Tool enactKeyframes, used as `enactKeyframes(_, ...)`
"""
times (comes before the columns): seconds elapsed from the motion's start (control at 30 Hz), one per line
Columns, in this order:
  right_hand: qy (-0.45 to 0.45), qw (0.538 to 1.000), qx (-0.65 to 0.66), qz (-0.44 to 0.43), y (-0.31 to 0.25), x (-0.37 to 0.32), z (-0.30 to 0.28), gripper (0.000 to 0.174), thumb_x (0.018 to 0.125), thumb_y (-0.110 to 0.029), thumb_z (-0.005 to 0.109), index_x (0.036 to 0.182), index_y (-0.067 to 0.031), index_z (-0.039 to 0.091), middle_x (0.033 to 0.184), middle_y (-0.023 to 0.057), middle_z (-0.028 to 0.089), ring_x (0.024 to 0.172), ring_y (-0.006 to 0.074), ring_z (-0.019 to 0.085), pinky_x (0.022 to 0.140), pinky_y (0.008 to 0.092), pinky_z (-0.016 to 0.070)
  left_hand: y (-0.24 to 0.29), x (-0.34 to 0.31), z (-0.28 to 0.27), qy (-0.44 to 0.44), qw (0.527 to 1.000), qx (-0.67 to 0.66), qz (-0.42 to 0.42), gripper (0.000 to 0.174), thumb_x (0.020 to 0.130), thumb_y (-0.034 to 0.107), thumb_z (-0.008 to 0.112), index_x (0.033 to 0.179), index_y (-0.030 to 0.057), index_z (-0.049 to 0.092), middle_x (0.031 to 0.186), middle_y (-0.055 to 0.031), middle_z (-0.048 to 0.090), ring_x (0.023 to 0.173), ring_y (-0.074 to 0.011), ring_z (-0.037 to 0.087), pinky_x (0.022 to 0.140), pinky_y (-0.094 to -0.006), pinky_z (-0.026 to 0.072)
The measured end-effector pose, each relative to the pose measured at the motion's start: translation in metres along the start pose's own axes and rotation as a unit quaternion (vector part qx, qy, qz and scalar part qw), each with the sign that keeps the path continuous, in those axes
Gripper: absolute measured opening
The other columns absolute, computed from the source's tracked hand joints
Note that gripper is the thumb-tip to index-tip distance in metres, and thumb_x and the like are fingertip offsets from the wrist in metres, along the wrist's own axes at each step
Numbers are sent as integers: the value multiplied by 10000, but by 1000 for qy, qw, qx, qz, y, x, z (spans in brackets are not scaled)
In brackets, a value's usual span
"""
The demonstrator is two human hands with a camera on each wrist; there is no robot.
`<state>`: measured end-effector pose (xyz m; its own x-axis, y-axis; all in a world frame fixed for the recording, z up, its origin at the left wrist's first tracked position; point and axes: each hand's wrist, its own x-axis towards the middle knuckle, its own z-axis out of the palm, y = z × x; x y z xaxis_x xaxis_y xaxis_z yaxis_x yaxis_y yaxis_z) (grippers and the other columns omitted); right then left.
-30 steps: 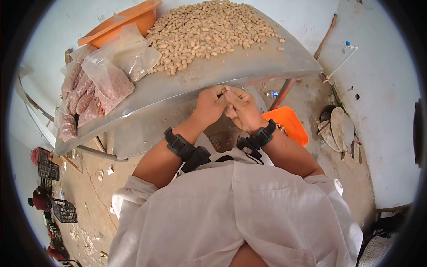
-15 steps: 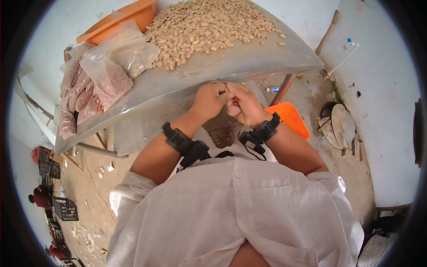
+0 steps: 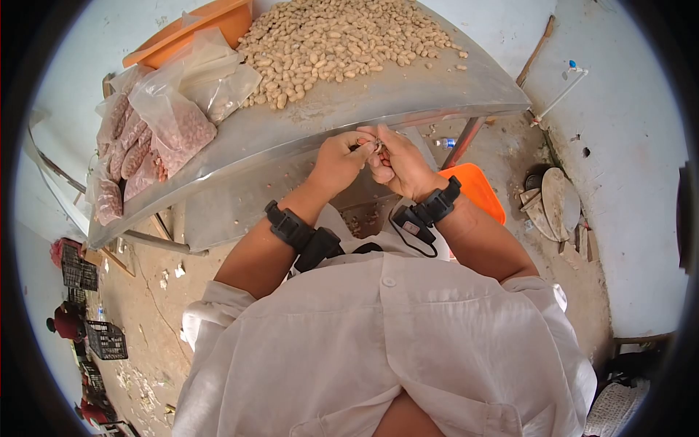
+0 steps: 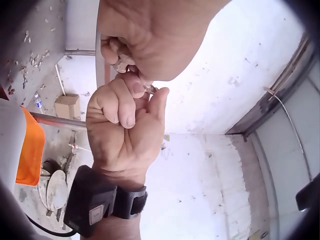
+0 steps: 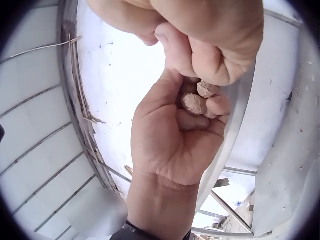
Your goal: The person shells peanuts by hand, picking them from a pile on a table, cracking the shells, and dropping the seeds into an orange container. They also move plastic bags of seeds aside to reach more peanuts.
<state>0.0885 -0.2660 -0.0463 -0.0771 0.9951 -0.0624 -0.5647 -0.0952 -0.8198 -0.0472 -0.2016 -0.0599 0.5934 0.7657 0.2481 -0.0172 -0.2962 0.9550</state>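
My left hand [image 3: 338,164] and right hand [image 3: 408,169] meet fingertip to fingertip at the near edge of a metal table [image 3: 408,98]. Several unshelled peanuts [image 5: 194,103] are tucked under the curled fingers of the left hand, plain in the right wrist view. Its thumb and forefinger are at a reddish kernel [image 3: 361,141]. The right hand pinches a broken peanut shell [image 3: 382,151]; in the left wrist view a bit of the opened shell [image 4: 150,90] shows between the fingertips. A large heap of unshelled peanuts [image 3: 342,44] covers the table's back.
Clear bags of reddish kernels [image 3: 182,135] lie on the table's left, before an orange basin [image 3: 193,33]. Below at the right stands an orange tub [image 3: 473,191]. A plastic bottle [image 3: 445,143] lies on the floor near a red table leg [image 3: 462,140].
The fingers, pressed together earlier, have drawn slightly apart. A reddish kernel and broken shell now show between them. Both hands have risen a little towards the table edge.
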Motion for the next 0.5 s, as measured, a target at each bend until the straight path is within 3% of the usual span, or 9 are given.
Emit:
enactKeyframes(0.1, 5, 996, -86, -18, 2, 3, -2, 376, 967, -329, 420, 1119, 1, 519, 729, -23, 473, 581, 36, 394, 412, 172, 263, 3, -1, -5, -45, 997, 53, -12, 139, 889, 134, 554, 857, 29, 640, 689, 22, 584, 556, -40, 447, 503, -190, 364)
enactKeyframes(0.2, 11, 988, -146, -41, 4, 3, 0, 359, 960, -314, 440, 1075, 10, 543, 696, -21, 476, 563, 40, 399, 417, 181, 282, 11, -4, -4, -28, 992, 126, -9, 137, 847, 108, 570, 834, -2, 651, 711, -37, 653, 662, -106, 570, 654, -262, 462)
enactKeyframes(0.3, 51, 980, -174, -81, 5, 0, 10, 338, 948, -300, 473, 1009, 17, 574, 688, -12, 494, 553, 49, 406, 450, 197, 317, 3, -7, 2, 38, 986, 163, 13, 129, 879, 127, 562, 847, 24, 633, 688, 10, 587, 571, -45, 472, 525, -187, 396)
enactKeyframes(0.5, 88, 945, -276, -149, 8, 6, 13, 331, 924, -288, 518, 875, 24, 618, 657, 26, 543, 584, 85, 471, 532, 239, 391, -12, -9, 10, 68, 995, -69, -38, 124, 889, 107, 540, 886, 12, 619, 724, -6, 572, 600, -56, 486, 530, -195, 409)
